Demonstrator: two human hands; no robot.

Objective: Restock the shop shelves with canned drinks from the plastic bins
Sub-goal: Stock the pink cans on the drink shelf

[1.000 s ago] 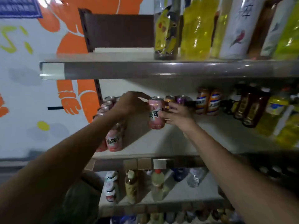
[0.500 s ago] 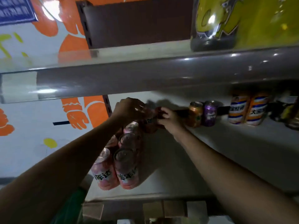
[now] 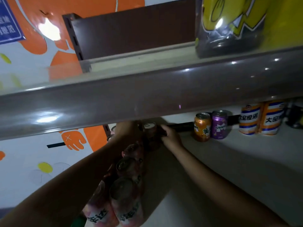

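Head view. Pink can (image 3: 150, 130) upright at the rear of the lower shelf (image 3: 237, 169), just beneath the glossy front rail of the upper shelf (image 3: 147, 95). Right hand (image 3: 170, 136) at the can's right side, grip curled round it, fingers (image 3: 162, 128) against the can wall. Left hand (image 3: 125, 131) close at the can's left side, back of the hand toward the camera; grip lost in shadow, spread or pinching not to be told. Row of pink cans (image 3: 127, 167) lined from the held can toward the shelf front at the shelf's left end, partly behind the left forearm, two lettered ones foremost. Orange can (image 3: 202, 126) and purple can (image 3: 219, 124) side by side at the rear, right of the right hand and apart from it. Two orange-and-white cans (image 3: 249, 118) farther right, touching each other. Yellow bottle (image 3: 229, 27) on the upper shelf, top right. Orange mural (image 3: 96, 138) on the wall at left.
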